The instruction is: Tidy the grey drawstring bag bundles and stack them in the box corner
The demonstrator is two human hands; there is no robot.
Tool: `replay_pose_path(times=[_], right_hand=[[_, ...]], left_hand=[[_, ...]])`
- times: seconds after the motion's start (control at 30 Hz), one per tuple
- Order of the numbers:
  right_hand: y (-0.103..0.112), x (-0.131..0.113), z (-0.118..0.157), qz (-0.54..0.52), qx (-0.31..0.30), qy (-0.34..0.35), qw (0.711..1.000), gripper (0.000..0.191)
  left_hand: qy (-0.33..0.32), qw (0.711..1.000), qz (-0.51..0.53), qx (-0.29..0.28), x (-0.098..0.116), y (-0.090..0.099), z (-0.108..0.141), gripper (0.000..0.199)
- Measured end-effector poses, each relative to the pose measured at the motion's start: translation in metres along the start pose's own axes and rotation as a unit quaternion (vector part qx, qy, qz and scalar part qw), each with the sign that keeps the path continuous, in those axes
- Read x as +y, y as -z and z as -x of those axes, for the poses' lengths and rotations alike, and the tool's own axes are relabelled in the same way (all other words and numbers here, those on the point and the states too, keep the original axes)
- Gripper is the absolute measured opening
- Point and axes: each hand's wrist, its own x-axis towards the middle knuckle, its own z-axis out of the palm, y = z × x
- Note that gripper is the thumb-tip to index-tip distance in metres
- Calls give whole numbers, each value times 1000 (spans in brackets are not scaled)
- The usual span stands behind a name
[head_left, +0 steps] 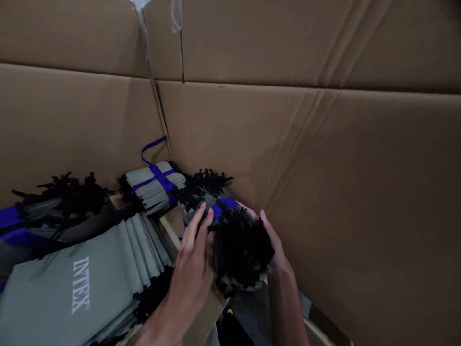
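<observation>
The person grips a bundle [239,235] of gray pouches between 2 hands: the left hand [194,252] presses its side with fingers nearly straight, and the right hand [278,250] cups the opposite side, its fingers partly hidden. The bundle is just beside the cardboard wall [345,202], right of a strapped stack [153,185]. Handling it well likely calls for an even squeeze from both sides, keeping the blue band [225,206] snug around the pouches, sparing the loose black ends [245,262] any tugging, and guarding the right knuckles against the cardboard.
</observation>
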Motion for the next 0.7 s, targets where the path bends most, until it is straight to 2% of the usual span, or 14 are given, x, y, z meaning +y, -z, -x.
replay_pose_path(times=[0.13,0.27,0.4,0.53,0.6,0.7], right_hand=[[-2,-9,-1,-63,-10,14,998,57],[5,-10,-3,-41,-22,43,998,53],[14,-6,-6,37,-17,77,996,54],[16,-9,-4,49,-23,55,997,57],[15,-13,-2,60,-29,54,996,55],[14,-19,0,104,-22,75,991,53]], left_hand=[[-32,999,-43,-6,1,-4,-17,52],[-71,994,-79,-19,-7,-2,-25,51],[-38,995,-78,-49,-8,2,-28,50],[13,996,-54,-64,2,8,-24,48],[34,998,-34,-28,7,10,-19,43],[53,996,-18,70,11,14,-10,33]])
